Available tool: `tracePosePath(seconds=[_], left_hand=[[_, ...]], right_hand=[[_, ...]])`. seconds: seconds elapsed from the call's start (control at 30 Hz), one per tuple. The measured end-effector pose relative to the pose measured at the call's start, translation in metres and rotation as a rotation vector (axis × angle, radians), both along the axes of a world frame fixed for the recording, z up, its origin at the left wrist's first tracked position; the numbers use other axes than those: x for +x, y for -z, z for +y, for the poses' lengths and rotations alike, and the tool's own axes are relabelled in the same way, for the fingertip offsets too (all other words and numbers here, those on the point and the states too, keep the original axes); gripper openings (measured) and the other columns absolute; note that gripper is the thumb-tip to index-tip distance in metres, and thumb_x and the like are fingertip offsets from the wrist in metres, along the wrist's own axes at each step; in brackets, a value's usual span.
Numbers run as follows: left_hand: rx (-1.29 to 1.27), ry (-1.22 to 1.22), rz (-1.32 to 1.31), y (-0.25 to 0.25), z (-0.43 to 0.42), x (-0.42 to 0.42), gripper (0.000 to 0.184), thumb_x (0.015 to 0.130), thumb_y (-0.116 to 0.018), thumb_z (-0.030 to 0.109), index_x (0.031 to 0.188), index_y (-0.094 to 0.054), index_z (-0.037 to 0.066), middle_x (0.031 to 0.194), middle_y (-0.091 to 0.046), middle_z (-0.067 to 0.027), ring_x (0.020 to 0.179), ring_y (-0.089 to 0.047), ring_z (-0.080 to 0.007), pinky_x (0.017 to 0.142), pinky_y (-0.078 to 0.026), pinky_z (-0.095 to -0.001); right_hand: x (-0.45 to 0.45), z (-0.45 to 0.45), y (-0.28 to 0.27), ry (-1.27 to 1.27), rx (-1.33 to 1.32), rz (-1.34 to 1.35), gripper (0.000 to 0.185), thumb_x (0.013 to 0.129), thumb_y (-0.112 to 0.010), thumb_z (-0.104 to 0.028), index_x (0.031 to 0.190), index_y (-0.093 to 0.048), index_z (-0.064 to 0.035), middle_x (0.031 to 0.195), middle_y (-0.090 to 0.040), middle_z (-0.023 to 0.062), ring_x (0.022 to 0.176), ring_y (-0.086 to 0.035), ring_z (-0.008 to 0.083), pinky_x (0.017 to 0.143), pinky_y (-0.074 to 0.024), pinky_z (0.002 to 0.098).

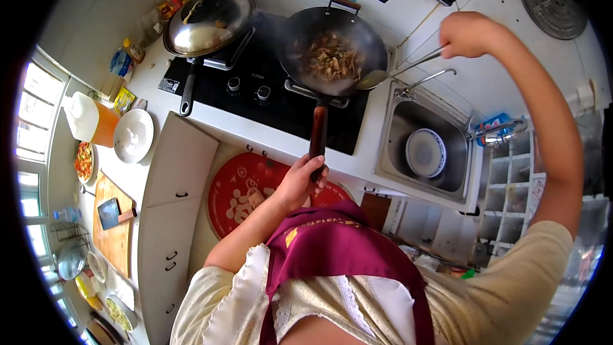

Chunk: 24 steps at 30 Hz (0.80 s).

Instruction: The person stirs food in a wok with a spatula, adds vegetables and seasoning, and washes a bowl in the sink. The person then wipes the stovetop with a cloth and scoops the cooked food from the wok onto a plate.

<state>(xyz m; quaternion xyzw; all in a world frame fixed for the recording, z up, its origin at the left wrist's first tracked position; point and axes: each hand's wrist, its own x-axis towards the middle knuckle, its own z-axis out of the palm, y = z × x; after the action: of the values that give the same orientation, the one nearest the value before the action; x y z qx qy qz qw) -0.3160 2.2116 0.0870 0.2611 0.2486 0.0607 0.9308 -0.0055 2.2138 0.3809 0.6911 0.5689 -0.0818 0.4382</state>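
Observation:
Below the wok, my left hand (301,182) is wrapped round its long brown handle (318,129). The dark wok (297,32) sits on the right burner, with browned, sliced food (332,56) steaming in it. Raised at the upper right, my right hand (469,35) is closed on the end of a metal spatula (418,62). The spatula's blade (371,79) is at the wok's right rim, beside the food.
A lidded pan (214,22) stands on the left burner, its handle pointing down. To the right is a sink (399,147) holding a bowl (425,153). The left counter bears a white plate (133,135), an orange-filled jug (92,120) and a cleaver (110,214) on a cutting board (118,243).

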Motion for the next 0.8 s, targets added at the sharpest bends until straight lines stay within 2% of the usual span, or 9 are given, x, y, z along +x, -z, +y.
tracePosePath(seconds=[0.1, 0.3, 0.37, 0.43, 0.5, 0.67, 0.7, 0.73, 0.8], left_hand=[[-0.012, -0.006, 0.000, 0.004, -0.005, -0.001, 0.017, 0.094, -0.050, 0.025, 0.095, -0.043, 0.009, 0.076, -0.051, -0.0027, 0.061, -0.048, -0.0126, 0.053, -0.039, -0.0248], [-0.007, -0.006, 0.007, 0.002, -0.005, -0.001, 0.020, 0.094, -0.049, 0.024, 0.103, -0.042, 0.008, 0.077, -0.050, -0.0034, 0.061, -0.049, -0.0128, 0.052, -0.039, -0.0253], [0.010, 0.010, -0.016, 0.009, -0.005, 0.002, 0.028, 0.095, -0.047, 0.025, 0.116, -0.041, 0.008, 0.079, -0.050, -0.0035, 0.062, -0.048, -0.0127, 0.051, -0.039, -0.0258], [0.002, -0.002, -0.002, 0.007, -0.006, 0.002, 0.029, 0.095, -0.046, 0.025, 0.117, -0.041, 0.007, 0.078, -0.049, -0.0037, 0.062, -0.048, -0.0129, 0.050, -0.039, -0.0259], [-0.004, -0.008, 0.018, 0.006, -0.006, 0.002, 0.029, 0.095, -0.046, 0.024, 0.118, -0.041, 0.007, 0.078, -0.050, -0.0038, 0.061, -0.048, -0.0130, 0.051, -0.039, -0.0257], [0.008, -0.019, 0.007, 0.006, -0.007, 0.003, 0.026, 0.095, -0.047, 0.024, 0.115, -0.042, 0.008, 0.077, -0.050, -0.0032, 0.060, -0.048, -0.0131, 0.051, -0.038, -0.0252], [0.005, -0.016, 0.013, 0.006, -0.007, 0.002, 0.026, 0.095, -0.047, 0.024, 0.115, -0.042, 0.009, 0.077, -0.050, -0.0031, 0.060, -0.048, -0.0131, 0.052, -0.037, -0.0250], [0.003, -0.021, 0.015, 0.003, -0.006, 0.002, 0.017, 0.094, -0.049, 0.025, 0.093, -0.042, 0.010, 0.076, -0.051, -0.0035, 0.060, -0.048, -0.0134, 0.052, -0.039, -0.0255], [-0.002, -0.029, 0.038, 0.001, -0.005, 0.001, 0.017, 0.094, -0.049, 0.025, 0.093, -0.042, 0.010, 0.076, -0.051, -0.0036, 0.060, -0.049, -0.0135, 0.052, -0.039, -0.0254]], right_hand=[[0.006, 0.016, 0.063, 0.024, 0.224, -0.002, 0.027, 0.080, -0.065, -0.028, 0.091, -0.067, -0.0037, 0.087, -0.066, 0.0138, 0.081, -0.063, 0.0303, 0.072, -0.0496, 0.0417], [-0.009, -0.015, 0.029, -0.148, 0.532, 0.085, 0.018, 0.082, -0.062, -0.023, 0.088, -0.067, -0.0063, 0.083, -0.066, 0.0124, 0.086, -0.062, 0.0306, 0.075, -0.0479, 0.0404], [-0.016, -0.022, 0.017, 0.026, 0.361, 0.161, 0.019, 0.082, -0.060, -0.023, 0.088, -0.067, -0.0059, 0.083, -0.065, 0.0132, 0.085, -0.061, 0.0309, 0.074, -0.0477, 0.0402], [-0.016, -0.021, 0.020, 0.105, 0.213, 0.271, 0.021, 0.083, -0.059, -0.024, 0.088, -0.067, -0.0052, 0.082, -0.065, 0.0142, 0.084, -0.061, 0.0312, 0.074, -0.0474, 0.0401], [-0.015, -0.015, 0.052, 0.096, 0.081, 0.416, 0.023, 0.084, -0.057, -0.025, 0.087, -0.066, -0.0043, 0.082, -0.065, 0.0152, 0.082, -0.061, 0.0317, 0.074, -0.0470, 0.0399], [0.012, 0.022, 0.136, 0.040, 0.492, 0.506, 0.034, 0.089, -0.052, -0.031, 0.085, -0.065, -0.0002, 0.073, -0.062, 0.0165, 0.067, -0.061, 0.0303, 0.064, -0.0486, 0.0422], [0.008, 0.020, 0.111, 0.516, 0.455, 0.611, 0.030, 0.090, -0.051, -0.030, 0.091, -0.063, -0.0033, 0.065, -0.057, 0.0094, 0.051, -0.052, 0.0212, 0.050, -0.0444, 0.0389], [0.020, 0.013, 0.098, 0.723, 0.467, 0.706, 0.025, 0.090, -0.051, -0.030, 0.098, -0.059, -0.0084, 0.061, -0.051, 0.0014, 0.043, -0.039, 0.0117, 0.040, -0.0344, 0.0302], [0.034, -0.005, 0.070, 0.917, 0.502, 0.734, 0.019, 0.091, -0.049, -0.028, 0.096, -0.060, -0.0135, 0.057, -0.044, -0.0026, 0.041, -0.031, 0.0060, 0.036, -0.0243, 0.0237]])
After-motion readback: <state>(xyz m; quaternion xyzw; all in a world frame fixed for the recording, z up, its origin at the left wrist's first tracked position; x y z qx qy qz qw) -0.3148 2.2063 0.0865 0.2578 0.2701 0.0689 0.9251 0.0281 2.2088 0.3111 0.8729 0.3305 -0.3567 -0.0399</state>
